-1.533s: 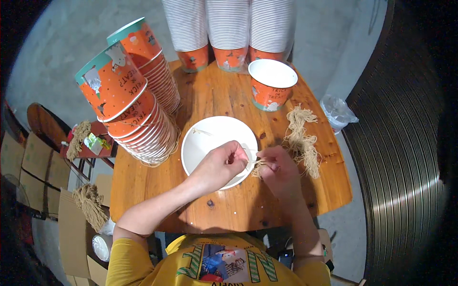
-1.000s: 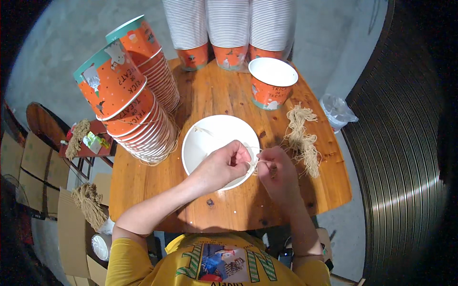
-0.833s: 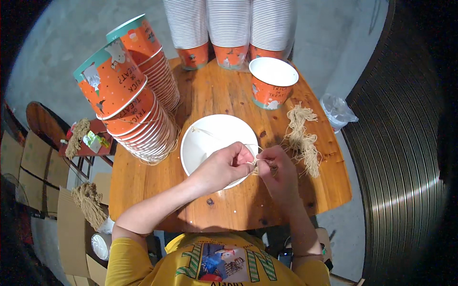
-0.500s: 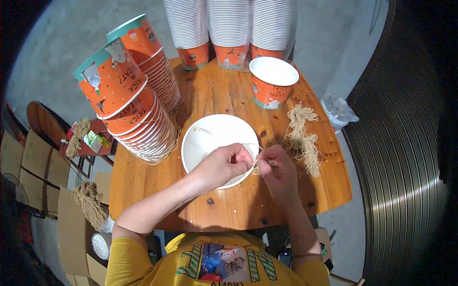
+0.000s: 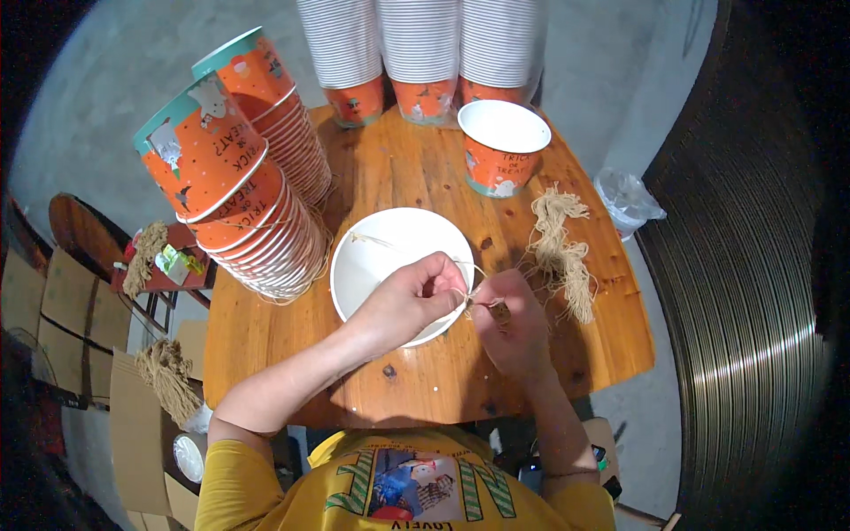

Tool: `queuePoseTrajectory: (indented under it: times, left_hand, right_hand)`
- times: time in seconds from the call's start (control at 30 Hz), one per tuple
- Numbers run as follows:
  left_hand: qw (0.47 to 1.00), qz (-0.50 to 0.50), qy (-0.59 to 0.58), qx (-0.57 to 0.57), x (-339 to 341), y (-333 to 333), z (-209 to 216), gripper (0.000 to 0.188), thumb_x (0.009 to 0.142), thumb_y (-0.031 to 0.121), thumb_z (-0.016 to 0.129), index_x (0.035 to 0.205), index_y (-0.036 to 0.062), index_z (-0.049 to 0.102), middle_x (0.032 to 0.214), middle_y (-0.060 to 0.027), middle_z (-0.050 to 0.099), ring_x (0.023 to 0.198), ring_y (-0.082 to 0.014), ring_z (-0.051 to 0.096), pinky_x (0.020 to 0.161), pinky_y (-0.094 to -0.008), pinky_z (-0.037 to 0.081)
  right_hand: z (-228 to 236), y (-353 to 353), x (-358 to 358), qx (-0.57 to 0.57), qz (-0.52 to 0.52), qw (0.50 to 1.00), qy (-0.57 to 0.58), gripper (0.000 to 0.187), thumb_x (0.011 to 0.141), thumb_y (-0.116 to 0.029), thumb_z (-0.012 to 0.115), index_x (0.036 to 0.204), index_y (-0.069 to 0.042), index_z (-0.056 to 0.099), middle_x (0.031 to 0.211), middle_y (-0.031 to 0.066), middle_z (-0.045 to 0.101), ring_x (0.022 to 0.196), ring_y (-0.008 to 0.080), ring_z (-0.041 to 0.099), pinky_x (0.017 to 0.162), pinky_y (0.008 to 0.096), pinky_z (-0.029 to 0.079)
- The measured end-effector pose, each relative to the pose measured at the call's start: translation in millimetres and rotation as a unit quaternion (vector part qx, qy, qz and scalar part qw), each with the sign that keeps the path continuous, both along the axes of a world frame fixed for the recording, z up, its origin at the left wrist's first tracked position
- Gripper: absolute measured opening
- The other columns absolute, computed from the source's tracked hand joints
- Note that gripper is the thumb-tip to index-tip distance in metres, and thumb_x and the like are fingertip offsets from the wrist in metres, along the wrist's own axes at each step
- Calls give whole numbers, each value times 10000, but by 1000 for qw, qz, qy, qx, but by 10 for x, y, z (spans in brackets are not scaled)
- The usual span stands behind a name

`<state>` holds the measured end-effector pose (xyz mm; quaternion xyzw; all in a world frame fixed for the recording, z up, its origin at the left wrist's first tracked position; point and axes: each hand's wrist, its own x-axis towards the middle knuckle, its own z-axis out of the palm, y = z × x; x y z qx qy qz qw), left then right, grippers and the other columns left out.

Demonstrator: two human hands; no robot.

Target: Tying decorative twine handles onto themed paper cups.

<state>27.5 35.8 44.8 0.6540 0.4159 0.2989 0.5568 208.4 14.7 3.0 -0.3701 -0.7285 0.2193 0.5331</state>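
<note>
Evidently for close control, the left hand (image 5: pixel 416 296) and right hand (image 5: pixel 513 323) meet at lower centre, each pinching thin tan string (image 5: pixel 468 301) between thumb and fingertips; the fine strand seems to call for tips rather than palms. They work over the right rim of a white-lined container (image 5: pixel 363 283), mouth up at centre, likely set there so the string lies against it; its outer wall is hidden. Right of centre, a loose tan string bundle (image 5: pixel 560 257) lies on the wooden table (image 5: pixel 301 363), near the right hand, presumably for easy reach. At left, orange cups (image 5: pixel 252 226) nest upside down, probably to save room. Farther, upper right of centre, one orange cup (image 5: pixel 503 164) stands upright, alone. At the top edge, wrapped cup stacks (image 5: pixel 421 53) rise, apparently kept back from the working space.
</note>
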Motion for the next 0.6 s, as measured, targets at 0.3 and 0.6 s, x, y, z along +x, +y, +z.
queuePoseTrajectory:
  times: [0.3,0.6]
  left_hand:
    - [999,-14,14,46,0,-28,-6,84,889,128,586,945,82,544,807,68,488,762,-25,429,703,-188,368]
    - [999,4,29,34,8,-67,81,90,888,100,585,938,31,557,762,49,492,718,-35,442,661,-191,397]
  right_hand:
    - [-29,12,-25,20,-10,1000,6,124,788,19,599,882,-26,532,832,69,521,724,175,552,654,268,446]
    - [-6,-45,-47,-27,-35,999,12,79,804,-5,589,868,-21,546,817,68,535,739,169,565,658,272,454]
